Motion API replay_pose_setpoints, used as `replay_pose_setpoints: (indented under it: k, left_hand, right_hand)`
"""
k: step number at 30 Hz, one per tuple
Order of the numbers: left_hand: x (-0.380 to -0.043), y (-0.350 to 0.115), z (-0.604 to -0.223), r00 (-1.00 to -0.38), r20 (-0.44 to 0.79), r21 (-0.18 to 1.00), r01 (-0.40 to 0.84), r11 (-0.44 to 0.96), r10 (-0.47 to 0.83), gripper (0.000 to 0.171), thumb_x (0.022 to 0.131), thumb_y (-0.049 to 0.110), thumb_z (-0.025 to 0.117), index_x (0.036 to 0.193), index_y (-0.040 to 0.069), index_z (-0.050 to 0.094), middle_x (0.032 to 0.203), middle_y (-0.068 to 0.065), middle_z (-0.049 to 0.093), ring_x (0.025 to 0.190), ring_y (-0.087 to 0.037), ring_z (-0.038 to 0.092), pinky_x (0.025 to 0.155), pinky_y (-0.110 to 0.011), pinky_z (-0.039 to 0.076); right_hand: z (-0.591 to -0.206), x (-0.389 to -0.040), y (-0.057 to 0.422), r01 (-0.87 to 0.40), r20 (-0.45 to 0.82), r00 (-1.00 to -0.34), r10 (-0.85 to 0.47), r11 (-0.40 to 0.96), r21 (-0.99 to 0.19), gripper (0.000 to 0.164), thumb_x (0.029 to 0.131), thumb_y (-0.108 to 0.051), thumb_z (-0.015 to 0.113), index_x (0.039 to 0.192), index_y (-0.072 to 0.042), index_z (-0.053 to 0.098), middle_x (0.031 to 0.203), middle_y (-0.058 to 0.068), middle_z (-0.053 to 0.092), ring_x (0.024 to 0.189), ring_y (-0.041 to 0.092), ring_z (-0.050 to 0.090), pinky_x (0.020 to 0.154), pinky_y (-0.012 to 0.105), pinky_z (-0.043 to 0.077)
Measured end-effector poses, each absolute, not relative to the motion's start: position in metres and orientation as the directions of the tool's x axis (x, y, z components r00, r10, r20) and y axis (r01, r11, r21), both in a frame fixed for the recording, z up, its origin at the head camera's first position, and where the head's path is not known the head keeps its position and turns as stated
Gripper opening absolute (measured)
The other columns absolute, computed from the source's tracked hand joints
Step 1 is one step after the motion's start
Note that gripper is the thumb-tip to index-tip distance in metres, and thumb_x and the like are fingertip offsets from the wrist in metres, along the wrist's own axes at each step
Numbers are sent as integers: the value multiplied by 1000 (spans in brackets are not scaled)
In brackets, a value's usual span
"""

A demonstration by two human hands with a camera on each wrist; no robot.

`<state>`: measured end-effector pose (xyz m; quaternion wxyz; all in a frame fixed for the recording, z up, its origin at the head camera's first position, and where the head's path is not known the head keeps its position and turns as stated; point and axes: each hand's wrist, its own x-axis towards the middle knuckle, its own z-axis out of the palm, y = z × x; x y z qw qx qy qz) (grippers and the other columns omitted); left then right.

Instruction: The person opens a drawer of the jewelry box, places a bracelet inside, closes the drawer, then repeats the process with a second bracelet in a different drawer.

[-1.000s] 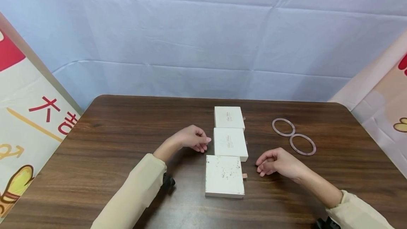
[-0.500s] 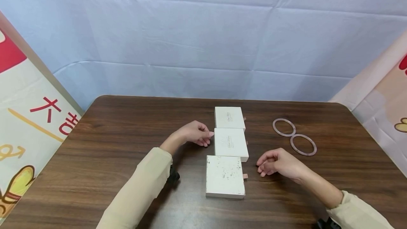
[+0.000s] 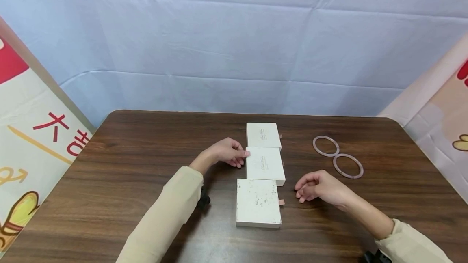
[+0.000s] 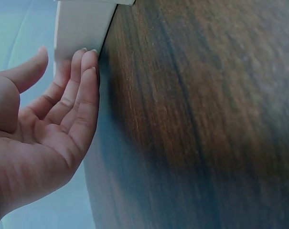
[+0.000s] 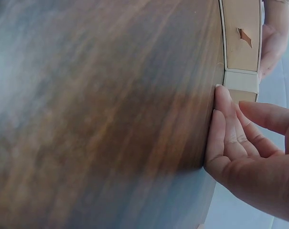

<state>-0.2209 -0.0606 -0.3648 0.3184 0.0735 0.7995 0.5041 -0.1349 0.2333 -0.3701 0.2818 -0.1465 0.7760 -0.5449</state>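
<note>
Three flat white gift boxes stand in a column on the table: a far box (image 3: 261, 132), a middle box (image 3: 265, 169) and a speckled near box (image 3: 257, 209). Short pink ribbon tabs stick out on their right sides. My left hand (image 3: 226, 152) is at the left side of the middle box, its thumb overlapping the top edge. In the left wrist view the fingertips (image 4: 83, 51) are right at a white box wall (image 4: 84, 26), thumb raised apart. My right hand (image 3: 323, 190), fingers loosely bent, holds nothing and rests near the table, right of the boxes.
Two pale lilac bangles, a farther bangle (image 3: 315, 144) and a nearer bangle (image 3: 352, 177), lie touching beyond my right hand. The brown wooden table (image 3: 153, 141) ends at a light blue cloth backdrop (image 3: 219, 52). Printed banners hang at left and right.
My left hand has moved right and slightly away from me, until its thumb overlaps the middle box's edge. The right hand, boxes and bangles have stayed put.
</note>
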Motion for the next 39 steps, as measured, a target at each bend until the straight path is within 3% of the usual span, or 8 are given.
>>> replay_pose_setpoints:
  k: [39]
  left_hand:
    - [-224,-54,-372,-794,-439,866,-250,432,420,18,89,15,62,80,-1,59,66,-8,60,56,-13,60,59,-26,52]
  right_hand:
    - [-367,-141,232,100,-311,-782,-540,384,-918,20,85,4,53,98,18,57,81,18,63,70,24,64,64,34,53]
